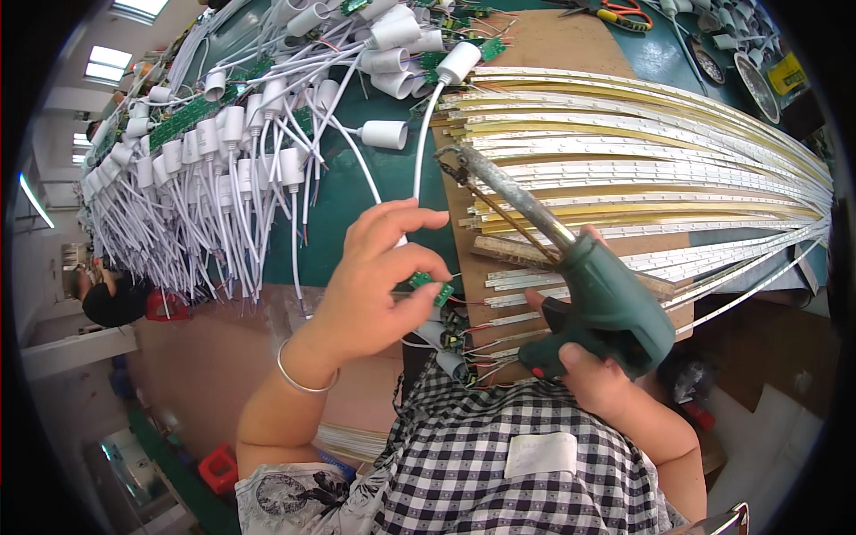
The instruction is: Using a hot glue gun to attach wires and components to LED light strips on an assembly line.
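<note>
My left hand (367, 278) pinches a small green circuit board (437, 289) between thumb and fingers. Partly hidden behind that hand is a white part with a white cable (426, 134) rising from it. My right hand (596, 382) wraps round the handle of a dark green soldering gun (620, 303). Its metal barrel (517, 192) points up and left, with a darkened tip above the white LED strips (642, 169), apart from the board. Just below my left fingers, several grey-white caps (451, 364) with circuit boards and thin wires lie by the strip ends.
A heap of white caps with cables (214, 169) covers the left of the green table (379, 169). Under the strips lies brown cardboard (553, 45); a wooden stick (513, 250) rests across it. Orange-handled pliers (624, 16) and a round metal dish (756, 87) sit at the back right.
</note>
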A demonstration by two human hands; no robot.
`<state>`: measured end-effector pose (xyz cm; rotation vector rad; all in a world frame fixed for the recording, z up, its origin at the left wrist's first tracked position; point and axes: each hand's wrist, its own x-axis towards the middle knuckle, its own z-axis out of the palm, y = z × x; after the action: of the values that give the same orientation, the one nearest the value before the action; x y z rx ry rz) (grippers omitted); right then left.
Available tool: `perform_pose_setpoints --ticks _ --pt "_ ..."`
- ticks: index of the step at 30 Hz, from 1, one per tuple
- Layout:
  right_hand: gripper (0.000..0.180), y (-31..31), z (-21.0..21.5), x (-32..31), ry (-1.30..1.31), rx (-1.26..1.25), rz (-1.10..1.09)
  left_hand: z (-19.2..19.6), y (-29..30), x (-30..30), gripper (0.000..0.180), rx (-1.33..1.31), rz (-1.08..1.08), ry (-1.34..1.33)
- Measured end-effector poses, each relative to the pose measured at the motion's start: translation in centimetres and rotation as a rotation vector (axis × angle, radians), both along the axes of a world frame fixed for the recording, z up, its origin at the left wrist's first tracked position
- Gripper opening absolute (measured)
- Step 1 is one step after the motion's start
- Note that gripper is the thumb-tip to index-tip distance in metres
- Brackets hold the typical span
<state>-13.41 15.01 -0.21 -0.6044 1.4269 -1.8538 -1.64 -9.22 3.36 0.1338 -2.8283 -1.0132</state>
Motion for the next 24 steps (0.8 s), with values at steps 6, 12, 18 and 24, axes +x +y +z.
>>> perform_pose_setpoints --ticks 6,12,18,24 --pt "0.088 0.2 -1.1 0.6 -0.076 -0.053 -0.044 0.1 -1.2 1.5 0.027 -0.163 -0.142 0.066" --pt "0.091 -0.2 -0.5 0.7 -0.118 -0.077 -0.059 -1.4 -0.1 1.7 0.047 -0.469 -0.142 -0.019" --pt "0.094 -0.1 -0.4 0.8 -0.164 -0.067 -0.058 -1.4 0.6 1.1 0.025 -0.311 -0.028 0.007" --pt "0.093 0.8 0.0 0.9 -0.386 0.070 -0.001 -0.4 1.2 -1.1 0.012 -0.347 0.011 -0.179"
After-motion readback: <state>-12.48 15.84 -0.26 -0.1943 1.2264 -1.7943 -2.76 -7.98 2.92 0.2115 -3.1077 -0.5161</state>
